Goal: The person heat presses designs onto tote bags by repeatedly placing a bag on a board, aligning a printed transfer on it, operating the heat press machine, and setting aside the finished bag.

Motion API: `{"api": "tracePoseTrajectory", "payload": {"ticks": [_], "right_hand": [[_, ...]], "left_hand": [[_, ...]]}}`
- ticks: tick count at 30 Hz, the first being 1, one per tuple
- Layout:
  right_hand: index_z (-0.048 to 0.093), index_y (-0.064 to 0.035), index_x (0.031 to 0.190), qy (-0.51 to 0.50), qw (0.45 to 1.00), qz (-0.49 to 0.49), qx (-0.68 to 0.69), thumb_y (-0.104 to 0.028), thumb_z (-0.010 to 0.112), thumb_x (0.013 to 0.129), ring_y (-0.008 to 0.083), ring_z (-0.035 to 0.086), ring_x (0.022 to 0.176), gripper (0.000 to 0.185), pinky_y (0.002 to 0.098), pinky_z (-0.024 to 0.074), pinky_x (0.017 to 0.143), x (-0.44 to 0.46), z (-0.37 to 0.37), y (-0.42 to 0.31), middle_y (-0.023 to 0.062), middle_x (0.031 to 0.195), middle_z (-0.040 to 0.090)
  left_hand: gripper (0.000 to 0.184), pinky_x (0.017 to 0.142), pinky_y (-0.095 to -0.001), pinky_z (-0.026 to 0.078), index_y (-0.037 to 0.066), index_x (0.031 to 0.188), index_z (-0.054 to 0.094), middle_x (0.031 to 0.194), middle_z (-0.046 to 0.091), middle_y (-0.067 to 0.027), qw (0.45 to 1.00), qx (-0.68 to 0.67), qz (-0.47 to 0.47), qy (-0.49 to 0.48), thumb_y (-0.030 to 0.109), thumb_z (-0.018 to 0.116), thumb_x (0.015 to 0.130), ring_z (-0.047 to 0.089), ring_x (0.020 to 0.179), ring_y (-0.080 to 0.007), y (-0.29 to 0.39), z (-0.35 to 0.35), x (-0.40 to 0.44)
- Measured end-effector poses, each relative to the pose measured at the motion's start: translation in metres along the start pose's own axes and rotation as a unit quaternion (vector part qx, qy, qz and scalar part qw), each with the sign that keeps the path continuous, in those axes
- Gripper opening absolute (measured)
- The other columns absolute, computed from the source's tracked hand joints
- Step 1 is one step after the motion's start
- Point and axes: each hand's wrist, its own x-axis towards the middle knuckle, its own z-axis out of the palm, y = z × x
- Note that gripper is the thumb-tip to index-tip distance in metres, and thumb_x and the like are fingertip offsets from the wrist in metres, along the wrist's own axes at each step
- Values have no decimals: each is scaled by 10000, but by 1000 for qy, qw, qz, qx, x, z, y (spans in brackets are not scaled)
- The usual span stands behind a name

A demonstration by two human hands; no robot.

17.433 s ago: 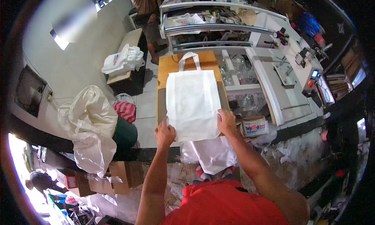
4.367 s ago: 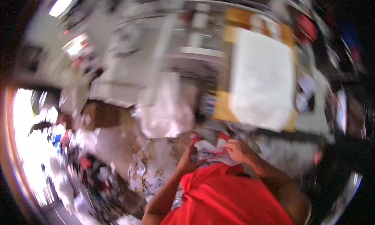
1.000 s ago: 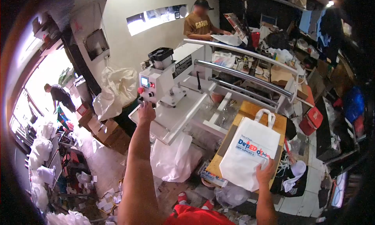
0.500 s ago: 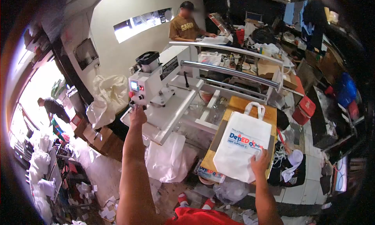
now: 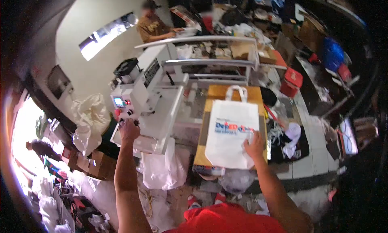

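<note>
My left hand (image 5: 129, 130) is closed at the lower front of a white heat press machine (image 5: 133, 96), just under its control panel (image 5: 123, 103) with a lit display, a red button and black knobs. What its fingers grip there is hidden. My right hand (image 5: 254, 146) rests with fingers apart on the right side of a white tote bag (image 5: 228, 152), near its red and blue "DepED" print. Flat on a yellow-brown board (image 5: 202, 142), the bag has its handles pointing away from me.
White rails (image 5: 208, 64) run behind the board. A white plastic bag (image 5: 163, 168) hangs below the press. One person (image 5: 155, 27) works at the back, another (image 5: 40, 148) at far left. A red container (image 5: 291, 82) stands right; cardboard boxes (image 5: 97, 164) lie left.
My view has turned right and tilted, so the press and bag appear further left and the bag straighter. Both hands keep their places, left at the panel, right on the bag.
</note>
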Motion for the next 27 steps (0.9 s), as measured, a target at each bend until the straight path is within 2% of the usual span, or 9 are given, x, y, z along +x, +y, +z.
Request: {"api": "tracePoseTrajectory", "payload": {"ticks": [6, 10, 12, 14, 17, 20, 22, 25, 27], "right_hand": [[451, -13, 1342, -9, 1000, 3, 1, -226, 734, 753, 432, 509, 1157, 688, 536, 419, 966, 8, -12, -6, 242, 1253, 509], [437, -23, 1361, -40, 999, 16, 28, -188, 744, 784, 443, 469, 1226, 675, 507, 399, 1026, 7, -17, -3, 254, 1309, 469], [460, -12, 1325, 49, 999, -11, 12, -249, 742, 787, 412, 508, 1187, 652, 512, 426, 989, 11, -19, -4, 225, 1296, 489], [494, -13, 1290, 55, 998, 26, 3, -199, 724, 816, 407, 512, 1188, 559, 511, 422, 996, 19, -40, -26, 215, 1282, 511], [556, -25, 1179, 63, 981, -9, 181, -62, 702, 825, 399, 516, 1189, 385, 506, 400, 1043, 28, -59, -68, 218, 1197, 570], [578, -17, 1175, -36, 953, -91, 285, -48, 671, 854, 398, 531, 1196, 336, 459, 428, 1036, 30, -82, -133, 207, 1233, 573], [549, -26, 1247, -96, 933, -137, 319, -84, 685, 863, 378, 527, 1214, 411, 452, 437, 1030, 32, -97, -171, 194, 1284, 542], [550, -32, 1255, -118, 916, -158, 350, -123, 698, 859, 382, 512, 1198, 432, 453, 433, 1018, 29, -97, -194, 184, 1299, 523], [556, -39, 1244, -102, 957, -141, 230, -171, 726, 835, 385, 497, 1150, 462, 473, 420, 997, 34, -104, -197, 183, 1252, 524]], "left_hand": [[320, 878, -549, 414, 93, 960, 663, 1033, 650, -117, 995, -53, 83, -12, 366, 693, 796, 577, 1017, -366, 65, -25, -31], [281, 822, -520, 413, 99, 904, 644, 929, 651, -89, 965, -164, 193, 60, 363, 715, 837, 574, 937, -361, 99, -28, -68], [251, 811, -512, 412, 109, 900, 636, 919, 649, -83, 942, -209, 233, 118, 347, 704, 857, 568, 921, -360, 116, -22, -80], [232, 811, -505, 408, 114, 905, 627, 931, 641, -75, 936, -223, 248, 118, 330, 702, 866, 560, 925, -345, 142, -29, -91], [242, 814, -488, 422, 114, 996, 646, 947, 631, -60, 930, -234, 261, 113, 298, 714, 853, 557, 929, -318, 173, -33, -108], [287, 840, -484, 432, 102, 1094, 644, 1008, 626, -81, 917, -273, 274, 96, 256, 698, 859, 556, 935, -330, 205, -43, -129], [418, 964, -474, 442, 62, 1244, 598, 1250, 612, -137, 890, -337, 297, 78, 101, 678, 835, 565, 1100, -372, 215, -42, -141], [435, 1000, -470, 442, 46, 1250, 596, 1292, 599, -162, 867, -408, 280, 56, 39, 664, 820, 557, 1164, -386, 215, -50, -164], [335, 937, -451, 491, 22, 1168, 629, 1199, 644, -171, 861, -428, 263, 82, 8, 632, 834, 612, 1084, -376, 205, -54, -180]]}}
